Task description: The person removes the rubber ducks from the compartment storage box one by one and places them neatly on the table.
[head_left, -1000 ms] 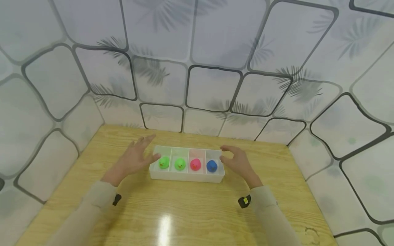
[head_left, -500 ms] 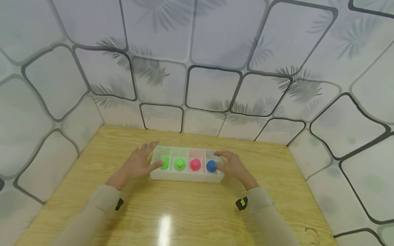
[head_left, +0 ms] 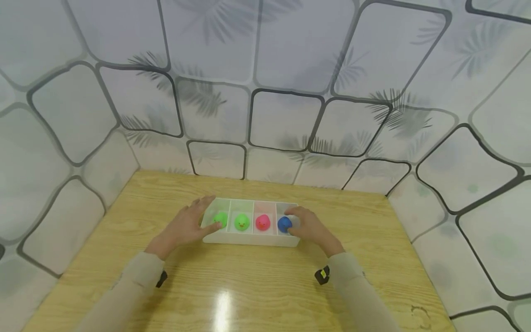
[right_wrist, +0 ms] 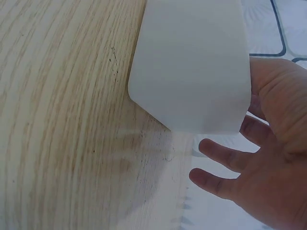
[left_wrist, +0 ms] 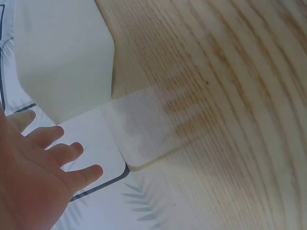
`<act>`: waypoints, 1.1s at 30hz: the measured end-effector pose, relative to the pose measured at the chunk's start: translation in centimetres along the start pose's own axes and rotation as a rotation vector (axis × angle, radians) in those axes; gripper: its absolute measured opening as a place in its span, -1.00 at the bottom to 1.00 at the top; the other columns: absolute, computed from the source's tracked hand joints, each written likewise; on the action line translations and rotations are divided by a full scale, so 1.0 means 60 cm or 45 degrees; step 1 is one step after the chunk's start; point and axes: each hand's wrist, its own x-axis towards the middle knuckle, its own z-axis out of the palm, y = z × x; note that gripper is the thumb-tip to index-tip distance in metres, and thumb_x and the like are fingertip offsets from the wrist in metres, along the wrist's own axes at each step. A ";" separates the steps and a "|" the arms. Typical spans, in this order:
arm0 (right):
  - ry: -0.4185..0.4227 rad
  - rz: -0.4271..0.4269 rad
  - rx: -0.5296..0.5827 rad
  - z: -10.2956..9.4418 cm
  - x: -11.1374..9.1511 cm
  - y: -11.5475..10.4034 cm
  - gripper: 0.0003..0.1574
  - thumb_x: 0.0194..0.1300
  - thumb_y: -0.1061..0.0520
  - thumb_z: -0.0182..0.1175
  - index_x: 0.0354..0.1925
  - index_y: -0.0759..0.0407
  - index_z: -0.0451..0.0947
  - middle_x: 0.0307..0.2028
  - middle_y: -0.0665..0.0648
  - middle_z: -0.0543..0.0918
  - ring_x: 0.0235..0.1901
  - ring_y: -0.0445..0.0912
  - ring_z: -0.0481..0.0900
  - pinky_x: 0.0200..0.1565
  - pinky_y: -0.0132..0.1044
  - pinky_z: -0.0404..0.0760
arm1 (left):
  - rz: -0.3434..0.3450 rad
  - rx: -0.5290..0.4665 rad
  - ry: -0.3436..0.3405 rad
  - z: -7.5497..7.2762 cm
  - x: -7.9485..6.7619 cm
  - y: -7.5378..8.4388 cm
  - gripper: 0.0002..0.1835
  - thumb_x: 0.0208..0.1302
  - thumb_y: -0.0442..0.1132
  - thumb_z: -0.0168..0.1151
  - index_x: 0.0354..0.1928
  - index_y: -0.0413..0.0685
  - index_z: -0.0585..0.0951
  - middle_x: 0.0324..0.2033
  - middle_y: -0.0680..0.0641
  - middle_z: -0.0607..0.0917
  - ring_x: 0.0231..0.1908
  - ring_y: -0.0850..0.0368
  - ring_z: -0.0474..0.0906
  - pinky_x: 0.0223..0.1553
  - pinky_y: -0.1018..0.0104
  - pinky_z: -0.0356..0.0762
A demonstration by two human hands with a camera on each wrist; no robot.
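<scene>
A long white box (head_left: pixel 249 238) with a row of compartments stands on the table in the head view. It holds a green toy duck (head_left: pixel 222 218) at the left end, another green duck (head_left: pixel 242 222), a pink duck (head_left: pixel 263 222) and a blue duck (head_left: pixel 284 224) at the right end. My left hand (head_left: pixel 182 227) is at the box's left end, its fingers extended and its thumb in front of the leftmost green duck. At the other end my right hand (head_left: pixel 313 226) reaches in, thumb and index finger beside the blue duck, with no clear pinch. Both wrist views show spread fingers by the box's ends; the left thumb is hidden there.
The wooden table (head_left: pixel 249 286) runs back to a patterned wall (head_left: pixel 286 120), with more wall on both sides. A dark wrist device (head_left: pixel 322 275) sits by the right sleeve, and another (head_left: pixel 162 278) by the left sleeve.
Both hands have moved inward over the box's ends. The left thumb now partly covers the leftmost green duck, and the right thumb and index finger have come to the blue duck.
</scene>
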 end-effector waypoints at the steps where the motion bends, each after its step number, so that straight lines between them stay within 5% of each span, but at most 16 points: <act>1: -0.002 -0.014 -0.006 0.001 0.001 0.001 -0.36 0.23 0.26 0.40 0.28 0.34 0.57 0.32 0.40 0.59 0.39 0.36 0.47 0.41 0.29 0.40 | -0.002 0.006 -0.004 0.001 0.000 0.000 0.03 0.44 0.35 0.20 0.70 -0.02 0.05 0.62 -0.30 0.20 0.54 -0.56 0.12 0.41 -0.61 0.07; 9: -0.009 -0.084 -0.071 0.003 0.007 0.002 -0.38 0.19 0.25 0.41 0.23 0.36 0.60 0.27 0.38 0.62 0.32 0.33 0.53 0.36 0.25 0.47 | -0.051 0.036 -0.055 0.012 -0.003 0.000 0.13 0.42 0.40 0.19 0.69 -0.18 -0.01 0.62 -0.42 0.11 0.58 -0.55 -0.01 0.48 -0.54 -0.02; 20: -0.104 -0.057 -0.132 0.003 0.016 0.004 -0.36 0.25 0.22 0.40 0.28 0.35 0.57 0.31 0.37 0.59 0.36 0.33 0.49 0.40 0.27 0.43 | -0.032 0.077 -0.017 0.026 -0.002 0.000 0.17 0.44 0.37 0.18 0.65 -0.39 -0.04 0.61 -0.44 0.11 0.59 -0.53 -0.02 0.47 -0.51 0.08; 33: -0.154 -0.010 -0.193 0.003 0.023 -0.008 -0.38 0.26 0.24 0.44 0.26 0.35 0.58 0.27 0.33 0.65 0.35 0.31 0.52 0.40 0.22 0.45 | -0.059 0.074 -0.050 0.028 -0.003 0.001 0.18 0.46 0.38 0.13 0.66 -0.38 -0.12 0.63 -0.44 0.02 0.61 -0.52 -0.12 0.48 -0.49 0.08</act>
